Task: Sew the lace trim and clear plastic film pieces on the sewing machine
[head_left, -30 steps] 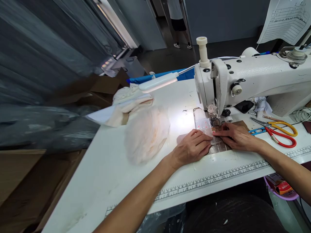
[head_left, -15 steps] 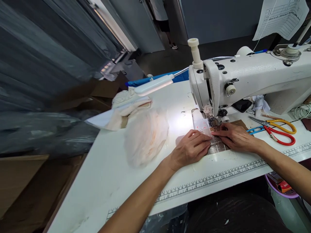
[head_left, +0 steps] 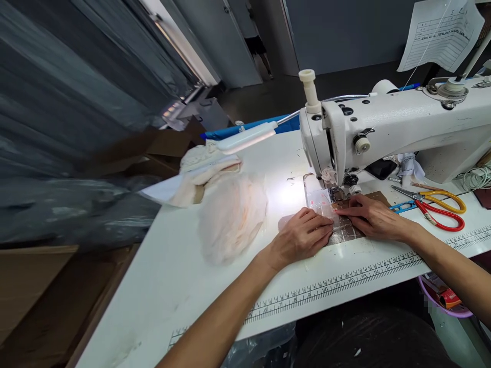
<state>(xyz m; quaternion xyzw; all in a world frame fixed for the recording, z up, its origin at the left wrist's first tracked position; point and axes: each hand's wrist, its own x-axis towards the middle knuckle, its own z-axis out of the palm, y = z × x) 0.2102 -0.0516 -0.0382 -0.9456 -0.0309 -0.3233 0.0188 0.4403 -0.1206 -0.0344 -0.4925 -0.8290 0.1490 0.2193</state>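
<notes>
A thin, pale sheer fabric (head_left: 319, 200) lies at the presser foot (head_left: 336, 193) of a white sewing machine (head_left: 387, 122). My left hand (head_left: 305, 234) rests on it just left of the needle area, fingers curled and pressed together at its edge. From the right, my right hand (head_left: 373, 217) pinches at the same fabric with thumb and index finger close to the foot. Both hands lie partly over a brown and silvery plate (head_left: 345, 234) on the machine bed. My fingers hide part of the fabric's edge.
A fluffy pale peach bundle (head_left: 233, 220) sits left of my hands, with cream cloth (head_left: 209, 179) behind. Scissors (head_left: 437, 202) with red and yellow handles lie to the right. A lamp (head_left: 247, 137) reaches over the table. A person (head_left: 257, 46) stands in the doorway.
Both hands keep nearly the same place on the fabric. The view has shifted slightly, and the person in the doorway has moved partly behind the door.
</notes>
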